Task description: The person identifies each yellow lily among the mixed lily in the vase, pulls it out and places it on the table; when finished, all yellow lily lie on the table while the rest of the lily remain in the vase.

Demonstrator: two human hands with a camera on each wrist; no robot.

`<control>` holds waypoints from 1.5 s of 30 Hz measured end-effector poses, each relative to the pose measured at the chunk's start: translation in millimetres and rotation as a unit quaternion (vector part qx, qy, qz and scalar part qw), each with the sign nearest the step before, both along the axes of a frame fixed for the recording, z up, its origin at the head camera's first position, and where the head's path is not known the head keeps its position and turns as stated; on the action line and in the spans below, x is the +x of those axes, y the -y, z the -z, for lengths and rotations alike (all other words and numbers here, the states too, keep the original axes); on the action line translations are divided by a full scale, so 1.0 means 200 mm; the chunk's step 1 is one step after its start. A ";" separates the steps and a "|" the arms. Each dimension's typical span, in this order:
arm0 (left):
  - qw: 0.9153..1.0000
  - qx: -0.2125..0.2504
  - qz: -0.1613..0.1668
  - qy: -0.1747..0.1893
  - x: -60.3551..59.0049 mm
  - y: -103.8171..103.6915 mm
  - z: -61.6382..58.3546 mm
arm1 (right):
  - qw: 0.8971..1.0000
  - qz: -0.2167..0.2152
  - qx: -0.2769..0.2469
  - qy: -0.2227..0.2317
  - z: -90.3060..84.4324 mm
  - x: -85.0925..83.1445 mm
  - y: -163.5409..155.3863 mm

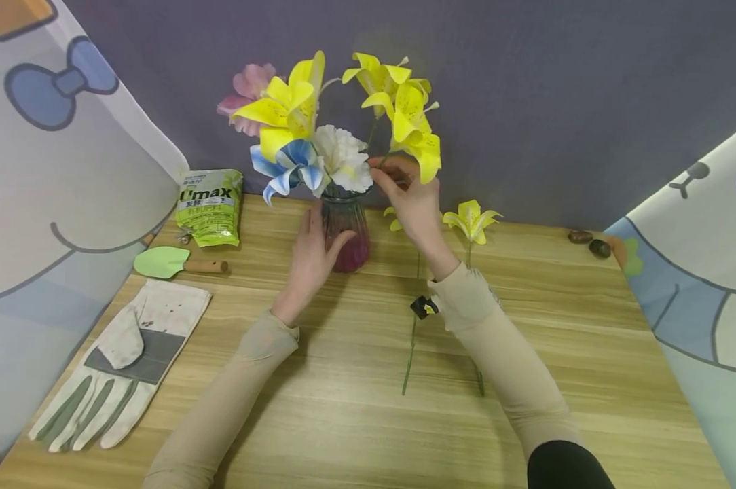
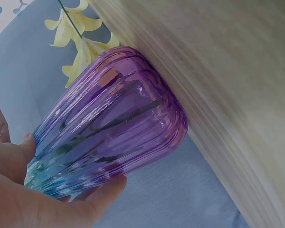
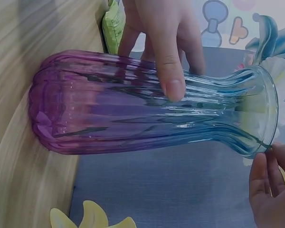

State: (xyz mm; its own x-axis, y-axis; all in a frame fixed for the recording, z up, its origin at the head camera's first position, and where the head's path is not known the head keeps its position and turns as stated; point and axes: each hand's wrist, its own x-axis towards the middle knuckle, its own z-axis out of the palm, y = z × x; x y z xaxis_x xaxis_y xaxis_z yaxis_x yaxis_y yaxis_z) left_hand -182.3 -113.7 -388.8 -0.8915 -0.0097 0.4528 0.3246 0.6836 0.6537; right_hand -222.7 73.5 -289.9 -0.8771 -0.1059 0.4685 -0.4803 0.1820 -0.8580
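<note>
- Both hands are occupied; left hand (image 1: 309,255) grips the upright glass vase (image 1: 351,234) on the table (image 1: 343,407);
- right hand (image 1: 415,204) pinches a yellow flower (image 1: 411,119) by its stem (image 1: 385,160) at the rim (image 3: 276,107);
- top-heavy blooms (image 1: 291,112) might tip the vase if the left grip slackens; crowding could bend petals

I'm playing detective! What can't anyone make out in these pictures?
Head view: small print on the Umax bag, too tiny to read.
Head view: part of one low lily, behind the right hand.
Right wrist view: rest of a yellow lily, cut off by the bottom edge.
</note>
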 end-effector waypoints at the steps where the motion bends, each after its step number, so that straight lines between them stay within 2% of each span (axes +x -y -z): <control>1: 1.000 0.000 0.000 0.000 0.00 0.00 0.00 | 1.000 -0.001 -0.001 -0.001 0.00 0.00 0.00; 7: 1.000 0.001 0.000 -0.003 0.00 0.00 0.00 | 0.999 0.008 -0.009 -0.030 0.03 0.03 -0.01; 10: 1.000 0.000 0.001 -0.006 0.00 0.00 0.00 | 0.998 0.028 0.049 -0.015 0.03 0.08 -0.03; 13: 1.000 0.001 0.003 -0.009 0.00 0.00 0.00 | 0.992 0.034 0.125 0.003 0.01 0.13 -0.04; 15: 1.000 0.002 0.006 -0.009 0.00 0.00 0.00 | 0.989 0.012 0.149 0.014 -0.01 0.18 -0.04; 17: 1.000 -0.003 0.006 -0.008 0.00 0.00 0.00 | 0.989 -0.034 0.140 0.015 -0.04 0.22 -0.02; 20: 1.000 -0.009 0.006 -0.006 0.00 0.01 0.00 | 0.990 -0.109 0.090 0.007 -0.09 0.28 0.03; 23: 1.000 -0.008 0.008 -0.006 0.00 0.01 -0.01 | 0.990 -0.131 0.041 -0.028 -0.13 0.30 0.11; 26: 1.000 -0.004 0.009 -0.006 0.01 0.01 -0.01 | 0.991 -0.101 0.034 -0.076 -0.16 0.28 0.18; 31: 1.000 -0.008 0.008 -0.010 0.00 0.01 0.00 | 0.988 -0.029 0.080 -0.129 -0.20 0.24 0.24; 38: 1.000 -0.008 0.013 -0.008 -0.01 0.01 -0.01 | 0.987 -0.010 0.140 -0.072 -0.27 0.15 0.30; 45: 1.000 -0.007 0.006 0.003 0.00 0.01 0.00 | 0.977 -0.027 0.200 -0.067 -0.30 0.07 0.33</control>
State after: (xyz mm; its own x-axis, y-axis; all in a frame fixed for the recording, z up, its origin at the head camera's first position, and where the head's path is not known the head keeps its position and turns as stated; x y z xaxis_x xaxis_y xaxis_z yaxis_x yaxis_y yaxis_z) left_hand -182.7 -115.3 -388.5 -0.8945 0.0074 0.4471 0.3285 0.6891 0.6459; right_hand -208.6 8.3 -229.0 -0.7986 -0.3484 0.4908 -0.6018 0.4607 -0.6523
